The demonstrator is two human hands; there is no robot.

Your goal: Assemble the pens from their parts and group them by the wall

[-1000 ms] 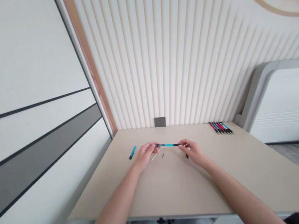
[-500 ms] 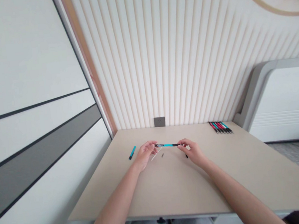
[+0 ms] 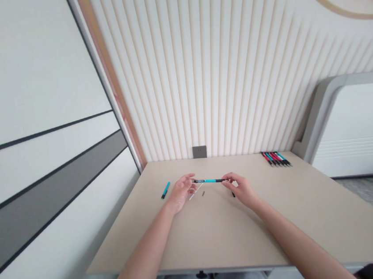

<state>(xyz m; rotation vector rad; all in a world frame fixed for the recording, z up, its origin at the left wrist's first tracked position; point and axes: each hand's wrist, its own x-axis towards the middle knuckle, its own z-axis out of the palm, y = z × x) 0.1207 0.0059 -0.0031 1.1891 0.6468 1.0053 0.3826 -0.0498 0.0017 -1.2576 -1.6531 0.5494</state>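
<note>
Between my left hand (image 3: pixel 180 194) and my right hand (image 3: pixel 241 190) runs a slim teal-and-black mechanical pen (image 3: pixel 209 180), held level over the table, with each hand's fingertips pinching one end. A teal barrel piece (image 3: pixel 165 190) lies to the left of my left hand. Below the pen are a thin white rod (image 3: pixel 194 193) and a tiny dark part (image 3: pixel 203 193). A small black piece (image 3: pixel 233 194) lies partly hidden beside my right hand's fingers.
The beige table (image 3: pixel 217 238) stands against a ribbed cream wall with a grey wall socket (image 3: pixel 200 152). A row of several red, teal and black pens (image 3: pixel 275 159) lies at the far right edge. A white panelled unit (image 3: pixel 352 131) stands beyond the table.
My left fingers have lifted and spread a little at the pen's end. The pen stays between both hands, and the view has shifted only slightly.
</note>
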